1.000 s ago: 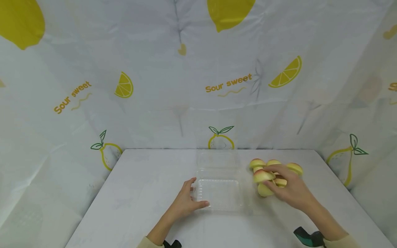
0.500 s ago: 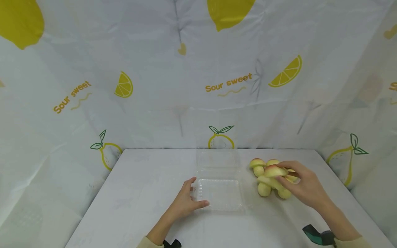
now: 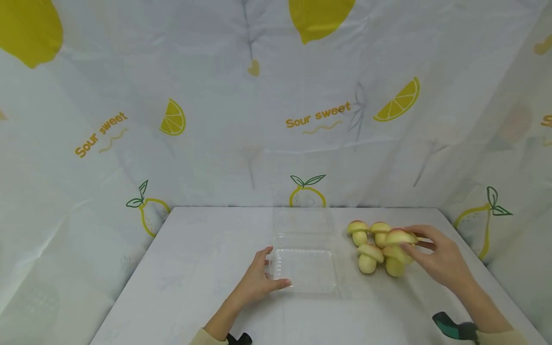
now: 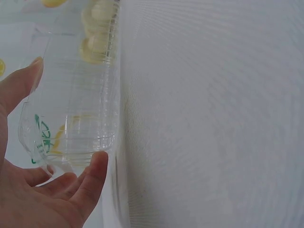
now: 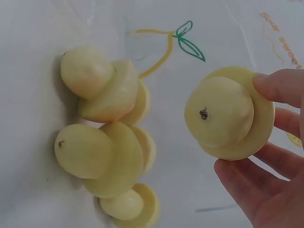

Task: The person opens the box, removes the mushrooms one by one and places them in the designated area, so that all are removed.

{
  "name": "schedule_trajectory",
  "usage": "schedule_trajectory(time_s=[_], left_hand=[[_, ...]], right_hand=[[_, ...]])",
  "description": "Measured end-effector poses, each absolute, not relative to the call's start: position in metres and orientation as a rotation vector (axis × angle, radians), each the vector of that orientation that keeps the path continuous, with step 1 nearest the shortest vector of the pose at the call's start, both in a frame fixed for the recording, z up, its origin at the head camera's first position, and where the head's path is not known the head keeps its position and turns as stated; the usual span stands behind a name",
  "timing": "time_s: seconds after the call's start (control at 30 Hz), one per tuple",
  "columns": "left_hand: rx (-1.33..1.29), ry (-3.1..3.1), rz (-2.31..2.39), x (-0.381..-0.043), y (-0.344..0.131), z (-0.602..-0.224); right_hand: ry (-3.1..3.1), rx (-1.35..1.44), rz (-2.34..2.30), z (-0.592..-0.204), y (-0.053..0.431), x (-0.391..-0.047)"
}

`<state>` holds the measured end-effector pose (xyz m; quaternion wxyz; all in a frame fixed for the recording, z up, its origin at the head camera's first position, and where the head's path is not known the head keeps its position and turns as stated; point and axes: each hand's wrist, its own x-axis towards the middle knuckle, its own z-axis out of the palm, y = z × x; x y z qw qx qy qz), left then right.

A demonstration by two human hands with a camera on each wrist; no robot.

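Note:
A clear plastic clamshell container [image 3: 305,270] sits mid-table with its lid [image 3: 302,221] folded back. My left hand [image 3: 260,279] grips its left end, thumb at the near corner and fingers along the far side; the left wrist view shows the thumb and fingers [image 4: 97,166] spanning that end. In my right hand [image 3: 437,254] is a pale yellow toy mushroom [image 5: 225,114] with a reddish cap top, pinched by the cap between thumb and fingers. It is held above the other toy mushrooms, such as this front-left one [image 3: 367,266]. The hand partly hides the right side of the group.
Several toy mushrooms stand close together to the right of the container, including one at the back left [image 3: 358,235] and one at the front right [image 3: 394,267]. A white curtain [image 3: 224,120] printed with lemons hangs behind the white table [image 3: 207,258].
My right hand has lifted a toy mushroom and carried it rightward over the group, uncovering the front mushrooms. My left hand and the container have stayed put.

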<state>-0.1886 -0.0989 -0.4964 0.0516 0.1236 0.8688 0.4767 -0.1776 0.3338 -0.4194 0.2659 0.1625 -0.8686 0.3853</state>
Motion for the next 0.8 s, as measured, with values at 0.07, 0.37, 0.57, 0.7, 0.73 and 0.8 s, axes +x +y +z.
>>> schedule_trajectory(time_s=[0.07, 0.37, 0.57, 0.7, 0.73, 0.8], left_hand=[[0.371, 2.636, 1.458, -0.189, -0.099, -0.497], [0.371, 2.624, 1.477, -0.189, -0.1, -0.499], [0.367, 2.615, 1.48, -0.189, -0.1, -0.498], [0.375, 2.617, 1.473, -0.189, -0.1, -0.498], [0.376, 2.617, 1.474, -0.189, -0.1, -0.497], [0.376, 2.618, 1.474, -0.189, -0.1, -0.497]], right_hand=[[-2.36, 0.405, 1.041, -0.422, 0.338, -0.178], [-2.388, 0.3, 1.014, -0.431, 0.357, -0.178], [-2.465, 0.19, 1.027, -0.437, 0.371, -0.178], [-2.505, 0.14, 1.022, -0.442, 0.378, -0.179], [-2.511, 0.133, 1.018, -0.444, 0.379, -0.179], [-2.518, 0.121, 1.0, -0.446, 0.382, -0.179]])
